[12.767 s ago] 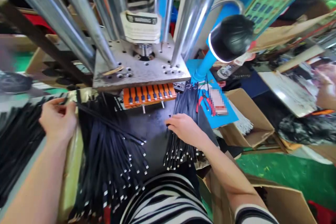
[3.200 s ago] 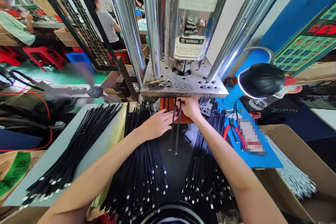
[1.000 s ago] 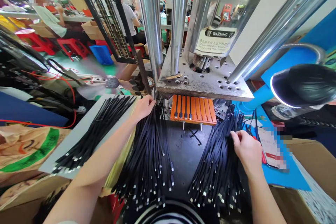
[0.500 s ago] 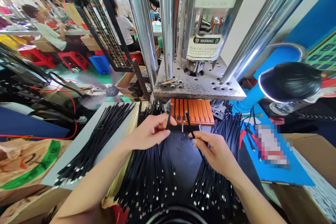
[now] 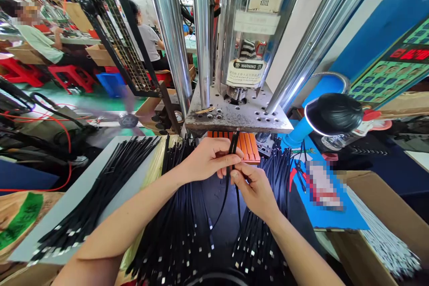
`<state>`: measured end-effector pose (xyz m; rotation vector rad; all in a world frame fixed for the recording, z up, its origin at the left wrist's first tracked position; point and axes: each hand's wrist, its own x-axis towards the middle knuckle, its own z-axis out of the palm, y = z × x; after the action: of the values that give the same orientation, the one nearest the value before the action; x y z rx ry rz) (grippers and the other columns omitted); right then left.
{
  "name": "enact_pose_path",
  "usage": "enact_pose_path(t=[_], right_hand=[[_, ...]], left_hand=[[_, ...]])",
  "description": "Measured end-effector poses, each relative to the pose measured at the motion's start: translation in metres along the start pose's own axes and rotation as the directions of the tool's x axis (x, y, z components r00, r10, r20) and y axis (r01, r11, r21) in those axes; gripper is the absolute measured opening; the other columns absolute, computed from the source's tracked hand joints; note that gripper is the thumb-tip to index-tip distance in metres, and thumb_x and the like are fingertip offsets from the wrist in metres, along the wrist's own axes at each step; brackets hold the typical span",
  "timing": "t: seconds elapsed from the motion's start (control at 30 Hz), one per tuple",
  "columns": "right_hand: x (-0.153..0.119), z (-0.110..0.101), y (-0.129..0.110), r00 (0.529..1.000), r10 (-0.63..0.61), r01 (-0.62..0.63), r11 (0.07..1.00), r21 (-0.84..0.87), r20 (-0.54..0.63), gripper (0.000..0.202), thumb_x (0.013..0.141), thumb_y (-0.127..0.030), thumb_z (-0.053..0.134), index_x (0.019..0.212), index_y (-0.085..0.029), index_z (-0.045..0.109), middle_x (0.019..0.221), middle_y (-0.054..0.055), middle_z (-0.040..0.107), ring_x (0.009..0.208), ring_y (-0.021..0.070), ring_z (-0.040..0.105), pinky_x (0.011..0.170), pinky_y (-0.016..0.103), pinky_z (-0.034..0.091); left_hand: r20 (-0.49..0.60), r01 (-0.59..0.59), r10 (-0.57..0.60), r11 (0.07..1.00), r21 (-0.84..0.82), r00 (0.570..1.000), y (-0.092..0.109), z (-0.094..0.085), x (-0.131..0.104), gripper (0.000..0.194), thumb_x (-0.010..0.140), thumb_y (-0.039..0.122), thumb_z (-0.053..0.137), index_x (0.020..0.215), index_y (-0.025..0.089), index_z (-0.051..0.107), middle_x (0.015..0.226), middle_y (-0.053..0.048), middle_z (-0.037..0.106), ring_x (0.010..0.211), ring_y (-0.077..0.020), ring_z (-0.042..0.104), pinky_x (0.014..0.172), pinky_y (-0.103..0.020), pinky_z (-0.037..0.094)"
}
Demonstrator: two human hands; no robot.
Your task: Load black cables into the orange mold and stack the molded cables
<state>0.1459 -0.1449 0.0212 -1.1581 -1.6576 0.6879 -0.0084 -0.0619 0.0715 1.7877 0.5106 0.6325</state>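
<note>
In front of the press, my two hands meet. My left hand is closed, with thumb and fingers around black flat cables that stand upright side by side. Just below and to its right, my right hand pinches one of these cables, its fingertips close to my left thumb. The cables' lower ends hang toward the dark bench. Behind the hands, an orange slotted block sits beneath the metal press plate; the hands hide part of it.
Bundles of black cables with silver ends lie on the left and right; another pile is on a grey board. A lamp, red-handled pliers and a carton stand right. A fan spins at left; people sit beyond.
My hands, apart before with a black cable in each, have come together, and the cables now stand side by side. The head view has turned slightly to the right.
</note>
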Motion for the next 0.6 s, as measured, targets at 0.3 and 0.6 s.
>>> enact_pose_path(t=[0.3, 0.6], right_hand=[[-0.029, 0.014, 0.021, 0.993, 0.02, 0.004, 0.979, -0.202, 0.115, 0.017, 0.094, -0.027, 0.05, 0.087, -0.02, 0.064, 0.078, 0.002, 0.065, 0.07, 0.015, 0.061, 0.064, 0.024, 0.046], [0.062, -0.03, 0.09, 0.983, 0.087, -0.141, 0.923, -0.359, -0.161, 0.032, 0.086, -0.037, 0.056, 0.063, -0.017, 0.064, 0.06, 0.002, 0.061, 0.061, 0.0157, 0.055, 0.058, 0.025, 0.039]], left_hand=[[-0.198, -0.306, 0.337, 0.936, 0.171, 0.92, 0.012, -0.005, 0.039, 0.027, 0.081, 0.038, 0.073, 0.069, 0.013, 0.07, 0.067, 0.0, 0.064, 0.044, -0.0048, 0.055, 0.042, -0.017, 0.045], [-0.122, -0.434, 0.59, 0.704, 0.562, 0.799, 0.004, 0.003, 0.053, 0.029, 0.083, 0.042, 0.07, 0.097, 0.017, 0.063, 0.085, -0.002, 0.065, 0.076, -0.0128, 0.063, 0.072, -0.026, 0.053]])
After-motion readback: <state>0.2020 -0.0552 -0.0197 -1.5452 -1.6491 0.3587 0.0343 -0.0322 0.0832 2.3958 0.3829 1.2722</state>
